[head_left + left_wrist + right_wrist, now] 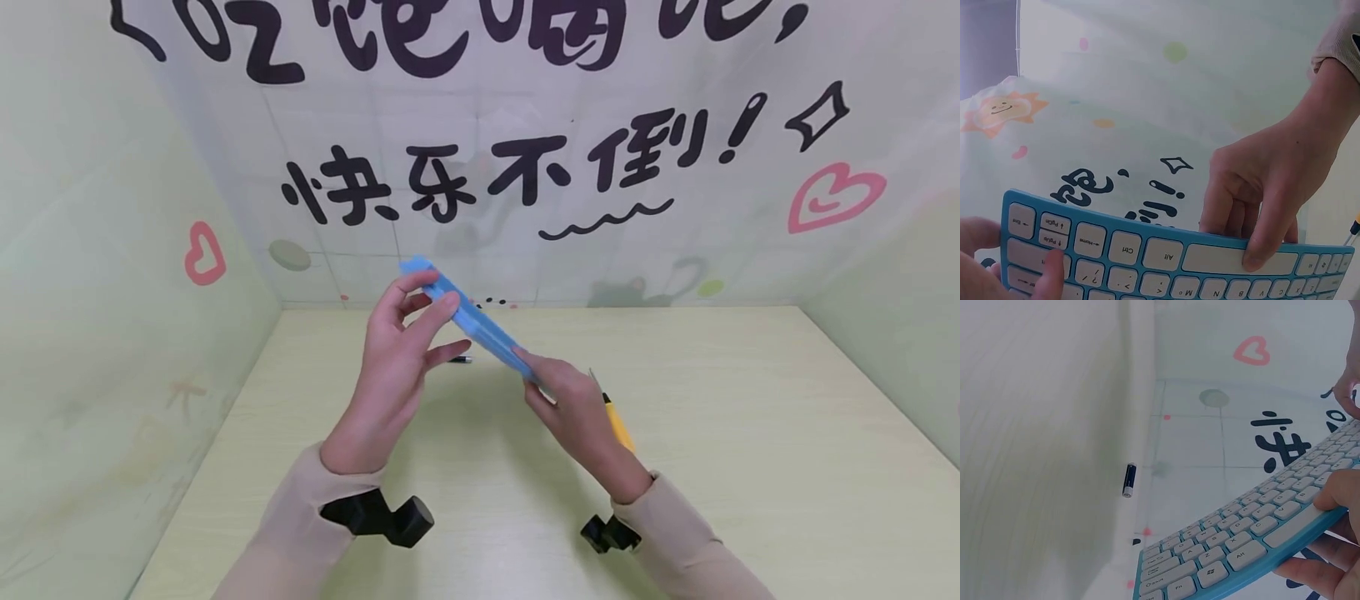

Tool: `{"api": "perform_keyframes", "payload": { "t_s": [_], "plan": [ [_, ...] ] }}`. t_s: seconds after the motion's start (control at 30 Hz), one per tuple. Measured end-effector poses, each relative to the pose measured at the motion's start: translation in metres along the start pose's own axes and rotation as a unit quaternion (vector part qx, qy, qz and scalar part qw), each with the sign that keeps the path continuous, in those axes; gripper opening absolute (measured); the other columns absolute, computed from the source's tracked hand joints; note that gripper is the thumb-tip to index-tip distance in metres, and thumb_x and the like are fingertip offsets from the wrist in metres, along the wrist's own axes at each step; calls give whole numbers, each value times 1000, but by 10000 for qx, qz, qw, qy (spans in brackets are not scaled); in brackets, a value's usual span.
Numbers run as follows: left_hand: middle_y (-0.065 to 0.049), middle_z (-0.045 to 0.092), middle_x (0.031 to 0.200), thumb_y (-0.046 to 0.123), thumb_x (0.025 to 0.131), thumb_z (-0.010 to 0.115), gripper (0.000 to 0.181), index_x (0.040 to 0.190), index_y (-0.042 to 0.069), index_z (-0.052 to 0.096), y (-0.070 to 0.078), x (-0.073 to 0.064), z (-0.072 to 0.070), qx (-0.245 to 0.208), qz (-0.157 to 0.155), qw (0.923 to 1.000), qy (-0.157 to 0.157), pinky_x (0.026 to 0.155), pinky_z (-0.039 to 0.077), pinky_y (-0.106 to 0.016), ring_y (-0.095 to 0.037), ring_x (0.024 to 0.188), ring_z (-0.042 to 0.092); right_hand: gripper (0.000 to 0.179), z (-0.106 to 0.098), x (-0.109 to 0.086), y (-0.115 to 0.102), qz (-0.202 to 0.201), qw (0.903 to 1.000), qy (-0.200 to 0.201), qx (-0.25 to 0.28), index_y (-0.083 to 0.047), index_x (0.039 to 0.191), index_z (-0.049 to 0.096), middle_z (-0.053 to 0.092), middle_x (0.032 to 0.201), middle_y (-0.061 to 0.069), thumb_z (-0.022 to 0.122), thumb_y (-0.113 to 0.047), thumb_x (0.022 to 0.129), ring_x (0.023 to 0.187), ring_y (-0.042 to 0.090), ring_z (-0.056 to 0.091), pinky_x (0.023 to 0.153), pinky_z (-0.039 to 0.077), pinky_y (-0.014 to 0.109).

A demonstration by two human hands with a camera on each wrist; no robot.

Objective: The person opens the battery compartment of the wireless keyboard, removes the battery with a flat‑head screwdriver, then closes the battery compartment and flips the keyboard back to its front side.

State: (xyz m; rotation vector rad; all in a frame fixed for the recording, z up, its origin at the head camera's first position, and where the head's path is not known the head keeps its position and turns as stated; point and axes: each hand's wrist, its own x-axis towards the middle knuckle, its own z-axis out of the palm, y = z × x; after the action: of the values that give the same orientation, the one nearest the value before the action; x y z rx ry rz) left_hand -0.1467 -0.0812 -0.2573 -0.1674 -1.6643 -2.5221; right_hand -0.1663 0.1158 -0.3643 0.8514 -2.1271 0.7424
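Note:
A blue keyboard [480, 323] with white keys is held in the air, tilted, its upper end toward the left. My left hand [390, 358] pinches that upper end, the thumb on the key side near the PgUp key in the left wrist view. Lower down, my right hand [576, 410] grips the long edge. In the left wrist view, the right thumb lies on the space bar [1235, 257] and the other fingers go behind the keyboard [1119, 219]. From the head view it appears nearly edge-on, so its keys cannot be read there.
On the light wooden table [750, 467] a small black battery [1129, 480] with a silver end lies near the back. A screwdriver [620, 427] with a yellow handle is partly hidden behind the right hand. A printed cloth [480, 108] hangs behind, with fabric walls at both sides.

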Motion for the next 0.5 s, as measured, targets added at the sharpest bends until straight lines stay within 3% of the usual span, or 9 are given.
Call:
{"api": "perform_keyframes", "payload": {
  "t_s": [0.17,0.3,0.5],
  "plan": [
    [-10,41,110,4,90,56,31,120,5,49,0,2,5,89,183,9997,-118,65,52,-46,-21,94,54,40,0,0,-1,166,9995,216,127,0,112,64,68,92,12,66,8,73,78,22,65,62,53,35],
    [-11,41,116,3,91,52,32,123,5,47,-1,4,5,238,339,9985,-348,68,51,-47,-29,102,52,37,-1,0,-2,304,9985,319,314,3,111,64,67,93,15,65,8,73,80,25,65,62,53,36],
    [-11,44,119,2,93,49,31,123,3,47,-4,8,2,444,408,9965,-586,67,53,-41,-30,105,55,36,-1,1,-3,602,9954,317,681,6,111,62,65,99,20,61,11,76,87,28,65,60,53,28]
  ]
}}
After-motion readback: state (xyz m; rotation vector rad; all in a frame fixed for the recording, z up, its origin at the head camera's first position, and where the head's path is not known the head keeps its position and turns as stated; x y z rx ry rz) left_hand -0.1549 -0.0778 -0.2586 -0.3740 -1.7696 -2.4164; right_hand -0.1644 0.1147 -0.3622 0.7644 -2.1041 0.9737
